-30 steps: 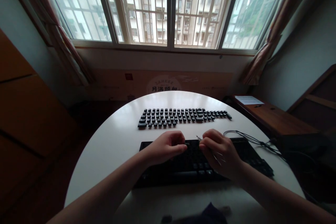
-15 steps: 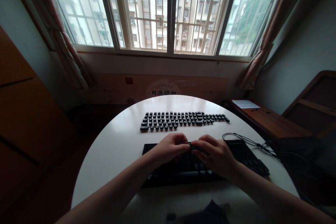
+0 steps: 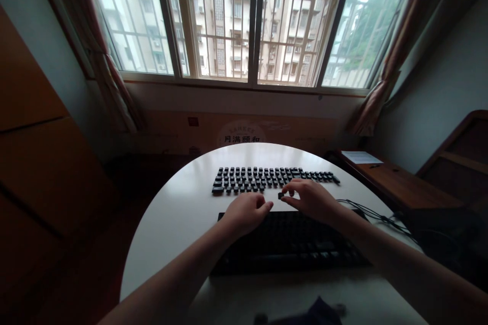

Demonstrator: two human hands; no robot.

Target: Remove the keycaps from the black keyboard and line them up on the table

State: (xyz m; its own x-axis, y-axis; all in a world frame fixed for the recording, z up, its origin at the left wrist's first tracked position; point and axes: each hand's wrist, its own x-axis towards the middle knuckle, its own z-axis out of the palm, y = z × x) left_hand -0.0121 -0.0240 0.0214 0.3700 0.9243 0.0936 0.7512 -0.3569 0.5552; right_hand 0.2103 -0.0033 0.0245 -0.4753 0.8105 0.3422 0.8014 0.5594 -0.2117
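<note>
A black keyboard [image 3: 293,244] lies across the near part of the white round table. Beyond it, loose black keycaps [image 3: 259,174] stand in several rows. My right hand [image 3: 310,199] reaches over the keyboard's far edge, pinching a single keycap [image 3: 281,196] between thumb and fingers, low over the table just in front of the rows. Above the upper left of the keyboard, my left hand [image 3: 247,210] has its fingers curled and its thumb pointing right. Whatever may be inside those fingers is hidden from view.
Black cables [image 3: 381,218] run off the white table [image 3: 160,228] on the right. At the bottom edge a dark, blurred object [image 3: 320,312] lies on the tabletop. A wooden cabinet [image 3: 404,183] bearing a paper sheet [image 3: 362,157] stands to the right, below the barred window [image 3: 253,35].
My right hand has moved away from my left, forward off the keyboard, with a keycap in its fingers. My left hand stays over the keyboard. The view has shifted slightly.
</note>
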